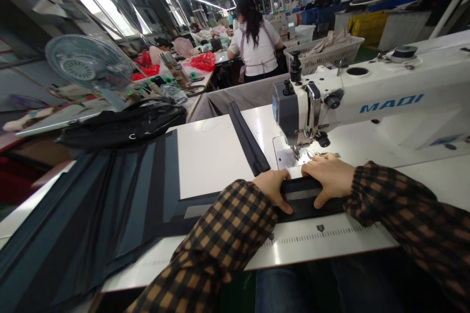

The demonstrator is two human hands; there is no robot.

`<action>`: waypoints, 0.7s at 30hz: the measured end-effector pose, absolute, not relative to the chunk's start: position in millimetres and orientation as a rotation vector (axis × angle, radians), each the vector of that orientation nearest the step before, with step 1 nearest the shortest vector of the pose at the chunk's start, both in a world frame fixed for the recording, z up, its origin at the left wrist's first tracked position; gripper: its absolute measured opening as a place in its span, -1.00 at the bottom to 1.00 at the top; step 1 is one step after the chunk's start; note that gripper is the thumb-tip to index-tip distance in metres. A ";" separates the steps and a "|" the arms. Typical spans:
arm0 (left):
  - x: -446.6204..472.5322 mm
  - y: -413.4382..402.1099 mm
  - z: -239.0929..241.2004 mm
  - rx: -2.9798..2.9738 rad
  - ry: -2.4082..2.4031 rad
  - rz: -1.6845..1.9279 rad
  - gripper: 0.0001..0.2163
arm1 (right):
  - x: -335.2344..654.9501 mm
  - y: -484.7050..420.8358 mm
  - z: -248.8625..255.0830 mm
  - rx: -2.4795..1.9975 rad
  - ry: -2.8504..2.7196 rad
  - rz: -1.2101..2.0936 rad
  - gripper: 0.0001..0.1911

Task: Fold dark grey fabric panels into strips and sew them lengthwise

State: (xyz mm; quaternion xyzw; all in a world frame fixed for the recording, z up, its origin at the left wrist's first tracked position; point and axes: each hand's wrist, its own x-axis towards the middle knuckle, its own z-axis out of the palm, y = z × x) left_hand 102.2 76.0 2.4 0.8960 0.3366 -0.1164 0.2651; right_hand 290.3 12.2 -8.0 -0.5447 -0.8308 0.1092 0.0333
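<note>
A folded black fabric panel [305, 196] with a grey strip along it lies on the white sewing table, in front of the sewing machine's needle area [296, 152]. My left hand [273, 187] grips its left part, thumb on the near side and fingers at the far edge. On the right part my right hand [328, 176] holds it the same way, its fingertips close to the presser foot. A long black fabric strip [248, 137] runs away from my left hand across the table. The undersides of the fingers are hidden.
Dark blue and black fabric panels [121, 200] are spread at the left, with a black bag [128, 122] behind them. The white sewing machine [385, 93] stands at the right. A fan [88, 63], a co-worker [257, 44] and a white basket [330, 51] are farther back.
</note>
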 end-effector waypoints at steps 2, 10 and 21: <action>97.7 78.7 -3.3 2.309 0.820 -0.265 -0.56 | 290.5 10.9 -7.8 -1.616 -2.592 0.387 -0.54; 71.8 57.1 -23.1 2.221 0.733 0.156 -0.76 | 288.4 -25.2 -18.3 -1.433 -2.617 0.332 -0.82; 67.9 31.8 -21.3 2.595 0.640 0.328 -0.84 | 280.6 -45.3 -29.2 -1.322 -2.628 -0.181 -0.78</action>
